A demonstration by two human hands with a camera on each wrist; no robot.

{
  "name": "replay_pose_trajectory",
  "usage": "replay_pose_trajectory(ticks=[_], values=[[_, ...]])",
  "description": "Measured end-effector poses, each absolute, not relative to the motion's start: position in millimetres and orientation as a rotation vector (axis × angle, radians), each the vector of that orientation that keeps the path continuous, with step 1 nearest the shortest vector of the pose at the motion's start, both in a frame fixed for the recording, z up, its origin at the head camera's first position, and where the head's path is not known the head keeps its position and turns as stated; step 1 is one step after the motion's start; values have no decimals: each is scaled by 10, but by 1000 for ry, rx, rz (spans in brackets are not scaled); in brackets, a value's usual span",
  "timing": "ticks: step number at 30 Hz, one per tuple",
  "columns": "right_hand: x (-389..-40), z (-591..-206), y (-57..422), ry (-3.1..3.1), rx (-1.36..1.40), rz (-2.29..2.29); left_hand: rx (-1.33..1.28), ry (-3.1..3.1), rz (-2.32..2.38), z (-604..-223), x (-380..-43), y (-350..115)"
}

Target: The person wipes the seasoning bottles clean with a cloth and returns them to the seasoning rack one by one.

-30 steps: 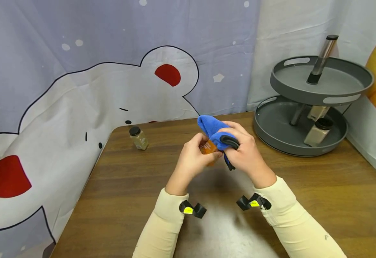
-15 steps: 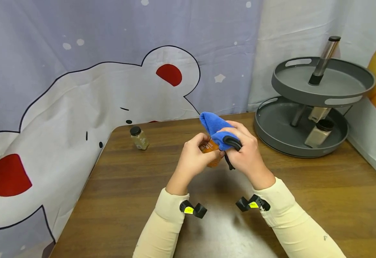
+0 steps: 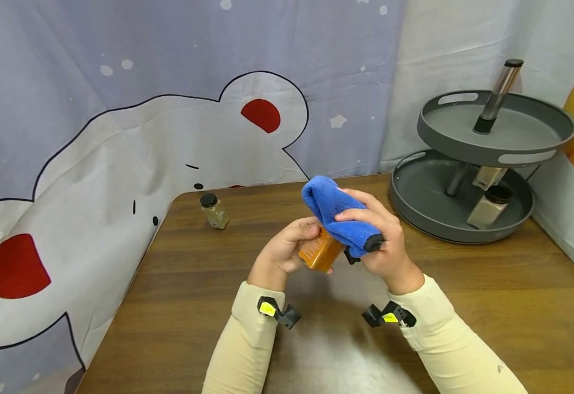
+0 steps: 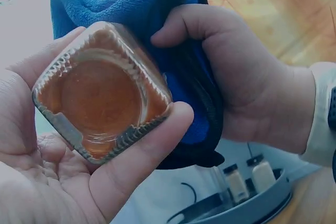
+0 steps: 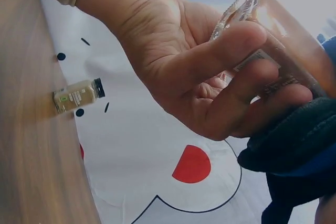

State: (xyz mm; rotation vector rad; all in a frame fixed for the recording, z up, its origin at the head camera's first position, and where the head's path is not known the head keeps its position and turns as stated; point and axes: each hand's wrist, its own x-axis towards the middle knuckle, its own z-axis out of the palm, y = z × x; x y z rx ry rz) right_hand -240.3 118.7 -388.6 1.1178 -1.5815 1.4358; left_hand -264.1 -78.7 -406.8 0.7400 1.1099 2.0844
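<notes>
In the head view my left hand (image 3: 279, 254) grips a square jar (image 3: 322, 251) with orange contents, tilted above the table. Its fingers and thumb clasp the jar's sides, and the left wrist view shows the ridged glass base (image 4: 100, 95). My right hand (image 3: 385, 232) holds a folded blue cloth (image 3: 333, 205) with black edging against the jar's other end. That end of the jar is hidden under the cloth. From the right wrist, the left fingers (image 5: 247, 85) are seen curled along the jar's labelled side, beside the cloth (image 5: 294, 140).
A small dark-capped jar (image 3: 215, 212) stands at the table's back left. At the back right is a two-tier grey tray stand (image 3: 493, 148) with a central post. Two jars of pale contents sit on its lower tier, the nearer jar (image 3: 490, 208) black-capped. A printed curtain (image 3: 178, 142) hangs behind.
My left hand has turned the jar, so more of its side and lower end shows. The right hand has shifted on the cloth, which now spreads wider over the jar.
</notes>
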Motion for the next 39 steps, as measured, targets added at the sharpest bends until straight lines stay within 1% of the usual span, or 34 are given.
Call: replay_pose_trajectory(ticks=[5, 11, 14, 17, 21, 26, 30, 32, 36, 39], values=[[-2417, -3900, 1177, -1597, 1089, 1467, 676, 1221, 2122, -4041, -2622, -775], [-2494, -3969, 1184, -1661, 1011, 1476, 591, 1763, 2115, -3917, -2537, -725], [-2508, -4002, 1192, -1744, 960, 1470, 602, 2234, 1938, -3857, -2472, -706], [-2513, -4029, 1197, -1826, 900, 1457, 616, 2700, 1623, -3832, -2414, -679], [-2538, -4037, 1221, -1914, 839, 1453, 651, 3024, 1279, -3833, -2400, -652], [-2569, -3965, 1315, -2123, 705, 1594, 709, 3094, 1152, -3852, -2466, -731], [-2596, -3899, 1459, -2338, 497, 1624, 667, 2995, 1271, -3882, -2542, -860], [-2612, -3887, 1565, -2446, 449, 1582, 607, 2930, 1368, -3891, -2577, -936], [-2637, -3891, 1799, -2646, 472, 1392, 492, 2831, 1566, -3891, -2648, -1099], [-2650, -3917, 1962, -2742, 563, 1132, 447, 2745, 1722, -3908, -2705, -1224]])
